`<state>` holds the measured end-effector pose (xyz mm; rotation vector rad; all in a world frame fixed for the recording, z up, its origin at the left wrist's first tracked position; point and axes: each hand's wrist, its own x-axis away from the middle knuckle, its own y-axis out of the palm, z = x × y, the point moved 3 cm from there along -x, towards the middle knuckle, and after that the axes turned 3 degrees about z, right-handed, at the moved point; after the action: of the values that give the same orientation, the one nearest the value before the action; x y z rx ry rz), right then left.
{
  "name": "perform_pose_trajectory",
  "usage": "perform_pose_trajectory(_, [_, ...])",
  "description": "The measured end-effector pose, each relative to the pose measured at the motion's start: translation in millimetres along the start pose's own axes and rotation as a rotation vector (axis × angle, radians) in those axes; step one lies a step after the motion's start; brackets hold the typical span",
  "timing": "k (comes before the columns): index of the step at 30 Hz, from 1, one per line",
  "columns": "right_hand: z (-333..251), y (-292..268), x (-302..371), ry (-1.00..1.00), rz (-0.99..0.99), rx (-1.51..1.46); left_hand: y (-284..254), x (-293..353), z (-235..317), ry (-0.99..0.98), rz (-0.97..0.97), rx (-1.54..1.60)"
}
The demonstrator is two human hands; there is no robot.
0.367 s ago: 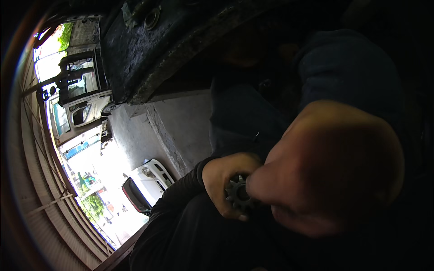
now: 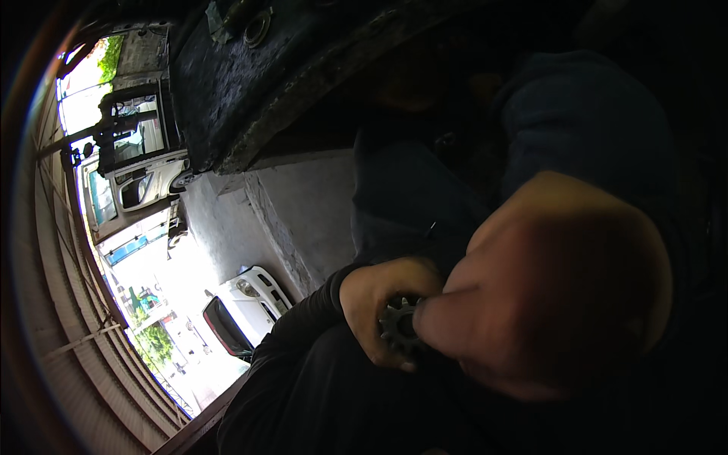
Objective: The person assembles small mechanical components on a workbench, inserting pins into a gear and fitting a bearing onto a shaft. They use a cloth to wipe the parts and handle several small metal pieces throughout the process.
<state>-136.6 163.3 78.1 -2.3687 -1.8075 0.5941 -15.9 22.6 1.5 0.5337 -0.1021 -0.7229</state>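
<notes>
A dark toothed gear [image 2: 396, 326] with a round centre hole sits in my left hand [image 2: 369, 307], whose fingers are curled round it. The left arm wears a dark sleeve. Large and close on the right, my right hand [image 2: 553, 296] is closed, mostly in deep shadow. Its thumb or fingertip lies over the gear's right edge. What its other fingers hold, if anything, is hidden. Dark cloth [image 2: 326, 402] spreads beneath the hands.
A worn dark surface [image 2: 227, 98] holds a metal ring [image 2: 257, 27] at the upper left. Blue cloth [image 2: 584, 114] lies behind my right hand. Beyond a concrete floor [image 2: 303, 205] stand a white car [image 2: 246, 307] and a white vehicle [image 2: 148, 182], all tilted in the picture.
My right hand has shifted slightly right. The gear has turned or tilted a little in the left hand, which stays in nearly the same place.
</notes>
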Motion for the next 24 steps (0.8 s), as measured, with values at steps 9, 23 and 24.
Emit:
perform_pose_trajectory(9, [-7, -6, -8, -0.038, 0.002, 0.119, 0, -3, 1, -0.071, -0.055, 0.010])
perform_pose_trajectory(23, [-2, 7, 3, -0.078, 0.159, 0.202, -1, -1, -1, 0.033, 0.007, -0.035])
perform_pose_trajectory(24, [-2, 6, 3, -0.087, 0.120, 0.227, -3, -3, 1, 0.037, -0.030, -0.038])
